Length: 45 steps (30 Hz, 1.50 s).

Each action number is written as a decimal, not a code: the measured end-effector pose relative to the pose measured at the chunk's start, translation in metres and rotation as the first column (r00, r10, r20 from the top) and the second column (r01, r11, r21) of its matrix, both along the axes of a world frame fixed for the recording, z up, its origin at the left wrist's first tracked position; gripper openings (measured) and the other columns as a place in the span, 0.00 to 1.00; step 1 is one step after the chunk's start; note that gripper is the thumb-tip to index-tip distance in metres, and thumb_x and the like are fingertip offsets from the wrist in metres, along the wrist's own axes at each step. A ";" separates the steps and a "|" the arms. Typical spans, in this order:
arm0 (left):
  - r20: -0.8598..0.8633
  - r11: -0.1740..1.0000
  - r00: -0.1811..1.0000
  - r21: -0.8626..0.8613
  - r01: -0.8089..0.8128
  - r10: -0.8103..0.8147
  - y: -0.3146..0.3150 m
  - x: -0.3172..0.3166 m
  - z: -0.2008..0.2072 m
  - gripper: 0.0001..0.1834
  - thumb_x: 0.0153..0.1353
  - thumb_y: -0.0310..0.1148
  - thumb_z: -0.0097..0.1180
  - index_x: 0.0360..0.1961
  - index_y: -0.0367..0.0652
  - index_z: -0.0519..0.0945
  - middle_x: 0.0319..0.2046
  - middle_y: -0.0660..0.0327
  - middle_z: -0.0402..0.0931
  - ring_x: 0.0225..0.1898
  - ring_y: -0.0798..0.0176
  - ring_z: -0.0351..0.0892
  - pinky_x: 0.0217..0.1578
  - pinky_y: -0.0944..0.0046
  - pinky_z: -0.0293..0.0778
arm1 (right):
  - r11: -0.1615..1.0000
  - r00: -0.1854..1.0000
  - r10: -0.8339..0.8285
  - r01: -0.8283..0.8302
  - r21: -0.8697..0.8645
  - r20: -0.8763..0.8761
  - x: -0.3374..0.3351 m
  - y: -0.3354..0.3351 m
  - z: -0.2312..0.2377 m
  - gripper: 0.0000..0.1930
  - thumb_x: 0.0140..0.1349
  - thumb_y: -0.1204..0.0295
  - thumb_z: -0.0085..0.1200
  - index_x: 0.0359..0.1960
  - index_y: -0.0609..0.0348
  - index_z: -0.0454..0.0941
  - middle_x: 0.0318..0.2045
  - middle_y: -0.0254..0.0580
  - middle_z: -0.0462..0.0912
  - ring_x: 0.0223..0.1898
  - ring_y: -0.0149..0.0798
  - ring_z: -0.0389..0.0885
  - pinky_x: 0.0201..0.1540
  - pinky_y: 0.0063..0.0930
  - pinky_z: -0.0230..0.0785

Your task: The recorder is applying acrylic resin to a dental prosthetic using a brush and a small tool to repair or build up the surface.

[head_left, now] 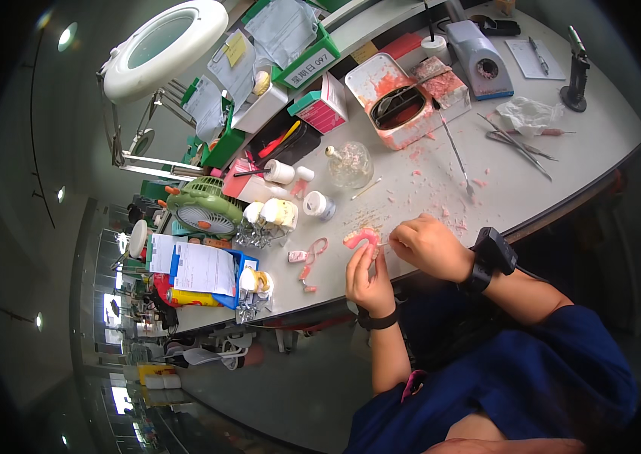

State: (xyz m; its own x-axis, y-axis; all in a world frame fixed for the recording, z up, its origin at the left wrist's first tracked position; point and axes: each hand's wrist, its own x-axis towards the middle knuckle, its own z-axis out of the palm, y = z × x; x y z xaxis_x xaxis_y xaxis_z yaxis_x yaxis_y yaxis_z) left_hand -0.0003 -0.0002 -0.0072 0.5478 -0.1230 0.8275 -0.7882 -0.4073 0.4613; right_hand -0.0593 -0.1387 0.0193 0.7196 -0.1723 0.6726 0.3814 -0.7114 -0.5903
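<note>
My left hand point(370, 283) is closed on a pink denture point(366, 236), an arch with a row of pale teeth along its far edge. Fingers and thumb grip it from below, just over the table's near edge. Close beside it on the right, my right hand point(428, 244) is closed in a pinch, pointing at the denture. A thin, light sliver seems to stick out from its fingertips, too small to name. Pink and pale shavings point(460, 223) lie scattered on the grey table point(320, 284) around both hands.
A wax-smeared white tray point(405, 136) stands ahead, with a metal spatula point(456, 155) to its right. Nearby are a glass bottle point(350, 165), a white jar point(319, 204), tweezers point(521, 147), a blue-grey machine point(479, 60), a green fan point(203, 206) and a magnifier lamp point(165, 49).
</note>
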 end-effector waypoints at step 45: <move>0.077 0.998 0.997 0.064 0.010 -0.015 0.002 -0.002 0.005 0.14 0.43 0.18 0.68 0.34 0.39 0.83 0.34 0.58 0.81 0.33 0.59 0.82 0.33 0.65 0.77 | 0.998 0.998 0.026 -0.023 0.050 -0.055 0.000 -0.005 0.007 0.06 0.53 0.71 0.57 0.26 0.61 0.77 0.22 0.41 0.78 0.27 0.45 0.77 0.34 0.35 0.67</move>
State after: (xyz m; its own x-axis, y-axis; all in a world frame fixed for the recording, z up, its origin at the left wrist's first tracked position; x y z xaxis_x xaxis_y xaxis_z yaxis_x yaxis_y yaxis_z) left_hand -0.0028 0.0019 -0.0026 0.4809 -0.1831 0.8575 -0.8256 -0.4239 0.3725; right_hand -0.0595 -0.1441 0.0259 0.7599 -0.1863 0.6228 0.3643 -0.6714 -0.6454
